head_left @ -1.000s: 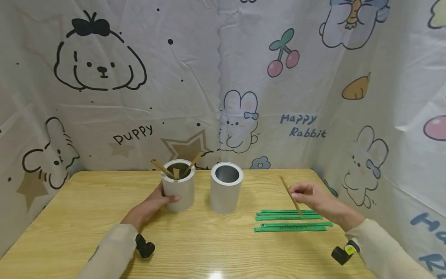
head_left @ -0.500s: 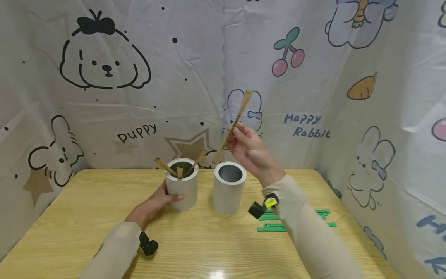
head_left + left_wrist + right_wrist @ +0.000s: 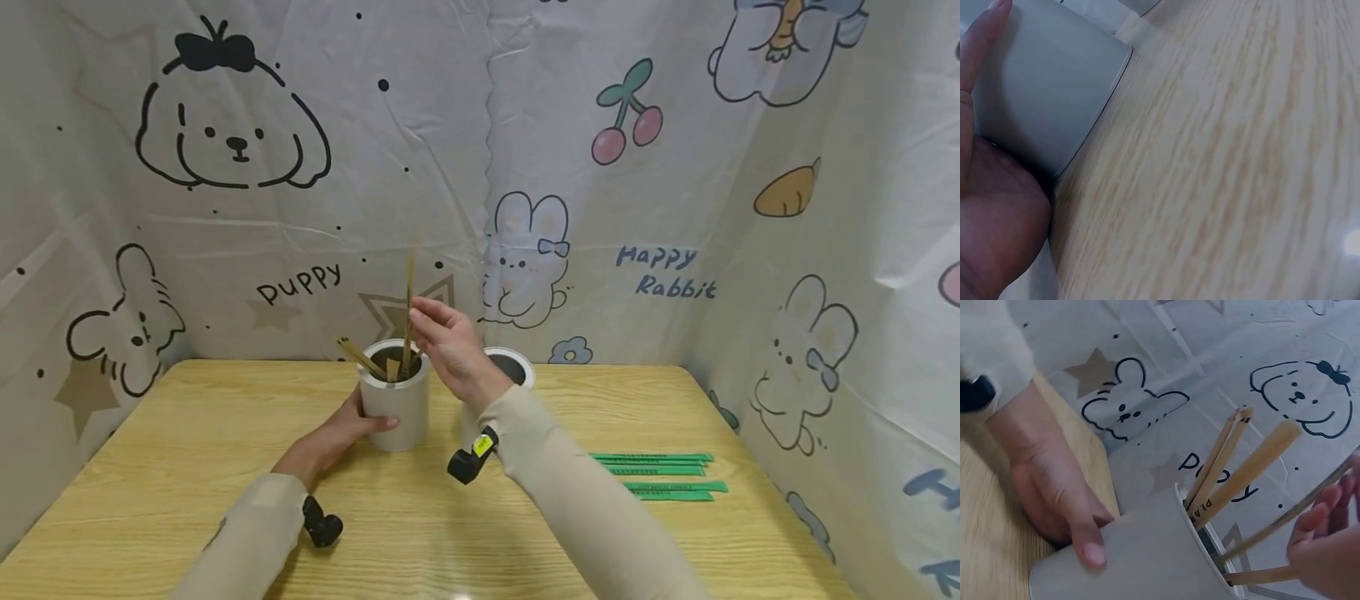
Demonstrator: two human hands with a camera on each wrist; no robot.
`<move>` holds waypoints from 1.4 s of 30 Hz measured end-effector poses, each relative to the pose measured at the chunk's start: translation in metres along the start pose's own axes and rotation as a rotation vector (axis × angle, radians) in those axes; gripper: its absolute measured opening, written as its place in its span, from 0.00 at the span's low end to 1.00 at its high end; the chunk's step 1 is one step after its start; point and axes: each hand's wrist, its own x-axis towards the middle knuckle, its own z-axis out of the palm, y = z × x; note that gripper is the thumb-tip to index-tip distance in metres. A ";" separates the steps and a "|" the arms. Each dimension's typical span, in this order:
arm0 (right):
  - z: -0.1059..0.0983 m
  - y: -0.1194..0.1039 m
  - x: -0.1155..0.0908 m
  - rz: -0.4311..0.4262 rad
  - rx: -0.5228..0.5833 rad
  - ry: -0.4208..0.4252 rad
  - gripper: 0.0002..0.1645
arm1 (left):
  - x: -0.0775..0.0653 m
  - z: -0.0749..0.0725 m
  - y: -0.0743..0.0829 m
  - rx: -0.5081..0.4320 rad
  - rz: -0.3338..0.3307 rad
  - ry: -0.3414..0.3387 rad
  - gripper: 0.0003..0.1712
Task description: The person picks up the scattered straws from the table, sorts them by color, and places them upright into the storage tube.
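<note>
My left hand grips a white cylindrical cup at the left, thumb across its front. In the left wrist view the palm lies against the cup's wall, low by the table. Several brown paper-wrapped straws lean inside the cup and stick out over its rim. My right hand pinches another brown straw between thumb and fingers, nearly upright, its lower end inside the cup's mouth. In the right wrist view this held straw slants into the opening beside the others.
A second white cup stands just right of the first, partly hidden by my right forearm. Several green wrapped straws lie in rows on the wooden table at the right. A printed cloth hangs behind the table.
My right hand has lifted the brown straw from above the green ones, carried it left and lowered its end into the left cup. My left hand keeps its grip on that cup.
</note>
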 end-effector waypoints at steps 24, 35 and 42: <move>-0.044 -0.025 -0.043 0.077 -0.427 -0.211 0.16 | -0.001 0.002 0.002 -0.008 -0.014 -0.003 0.65; -0.074 -0.025 -0.063 0.096 -0.527 -0.227 0.15 | -0.002 0.003 0.002 -0.002 -0.023 0.002 0.64; -0.102 -0.028 -0.079 0.102 -0.508 -0.220 0.22 | 0.000 0.001 0.000 0.004 -0.014 -0.002 0.65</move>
